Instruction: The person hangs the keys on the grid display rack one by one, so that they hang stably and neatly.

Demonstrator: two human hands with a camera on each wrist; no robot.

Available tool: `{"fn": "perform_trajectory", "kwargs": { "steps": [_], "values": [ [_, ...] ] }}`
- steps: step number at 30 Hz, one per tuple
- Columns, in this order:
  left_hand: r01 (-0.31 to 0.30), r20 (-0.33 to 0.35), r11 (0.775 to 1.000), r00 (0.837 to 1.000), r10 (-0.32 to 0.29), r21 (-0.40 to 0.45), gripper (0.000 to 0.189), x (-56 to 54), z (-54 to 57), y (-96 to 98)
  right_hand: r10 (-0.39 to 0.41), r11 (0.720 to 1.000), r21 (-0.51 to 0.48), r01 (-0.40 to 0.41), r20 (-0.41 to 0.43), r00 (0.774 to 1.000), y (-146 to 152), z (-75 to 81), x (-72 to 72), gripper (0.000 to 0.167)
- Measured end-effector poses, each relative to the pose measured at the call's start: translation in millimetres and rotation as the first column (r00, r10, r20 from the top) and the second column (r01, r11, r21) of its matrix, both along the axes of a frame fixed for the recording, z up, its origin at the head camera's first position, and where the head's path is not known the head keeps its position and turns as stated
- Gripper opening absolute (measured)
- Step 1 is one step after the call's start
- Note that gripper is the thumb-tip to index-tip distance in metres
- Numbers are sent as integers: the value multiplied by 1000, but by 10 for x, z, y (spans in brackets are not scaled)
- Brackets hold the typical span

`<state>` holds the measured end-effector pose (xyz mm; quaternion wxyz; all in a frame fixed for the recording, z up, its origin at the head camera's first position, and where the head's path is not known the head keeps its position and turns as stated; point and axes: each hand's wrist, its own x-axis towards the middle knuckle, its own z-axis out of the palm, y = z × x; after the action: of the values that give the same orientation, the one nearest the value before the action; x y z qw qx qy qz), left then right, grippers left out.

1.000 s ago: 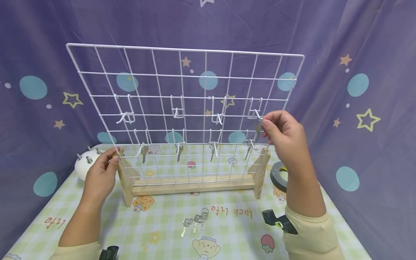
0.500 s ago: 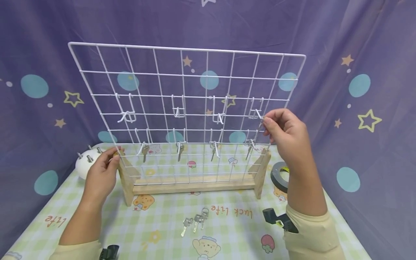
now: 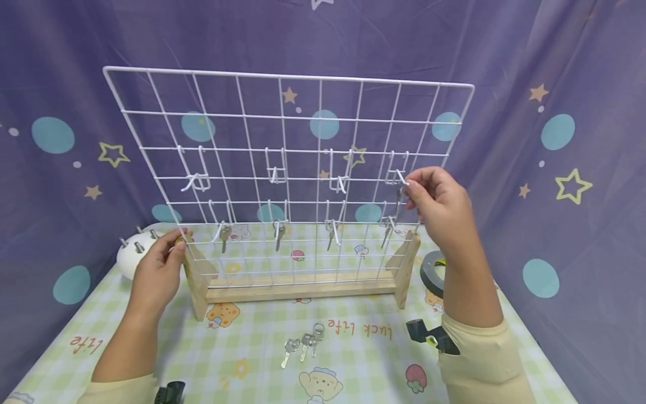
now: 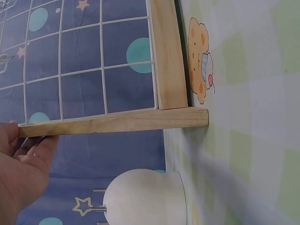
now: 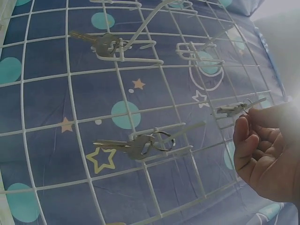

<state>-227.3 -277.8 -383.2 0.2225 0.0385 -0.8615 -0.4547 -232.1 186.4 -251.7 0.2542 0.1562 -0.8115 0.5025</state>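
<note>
My right hand (image 3: 441, 210) pinches the ring of a small key (image 5: 229, 110) between thumb and forefinger. The ring overlaps the tip of the upper-right white hook (image 3: 398, 175) on the wire grid rack (image 3: 290, 118). Over at the rack's left end, my left hand (image 3: 157, 269) grips the wooden side post (image 4: 122, 123), thumb on one side and fingers on the other. Several keys hang by rings from the lower hooks, among them one key (image 5: 140, 147) near the right hand. The other upper hooks, such as the left one (image 3: 195, 182), carry no key.
Three loose keys (image 3: 304, 343) with rings lie on the checked tablecloth (image 3: 242, 336) before the rack. A roll of dark tape (image 3: 431, 275) lies right of the rack. Left behind my left hand stands a white rounded object (image 3: 128, 259) with metal pegs. A patterned curtain (image 3: 504, 45) hangs behind.
My right hand has shifted slightly left with the key, bringing its ring to the upper-right hook's tip. My left hand has kept its hold on the side post.
</note>
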Motion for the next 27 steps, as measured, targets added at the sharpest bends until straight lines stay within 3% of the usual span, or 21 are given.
{"fn": "perform_trajectory", "kwargs": {
  "steps": [16, 27],
  "values": [
    [8, -18, 1000, 1000, -7, 5, 44, -8, -17, -2, -145, 987, 66, 144, 16, 989, -81, -30, -167, 27],
    [4, -19, 1000, 1000, -4, -3, 44, -14, -25, -8, -170, 985, 21, 170, -15, 985, -76, -79, -128, 29]
  ]
}}
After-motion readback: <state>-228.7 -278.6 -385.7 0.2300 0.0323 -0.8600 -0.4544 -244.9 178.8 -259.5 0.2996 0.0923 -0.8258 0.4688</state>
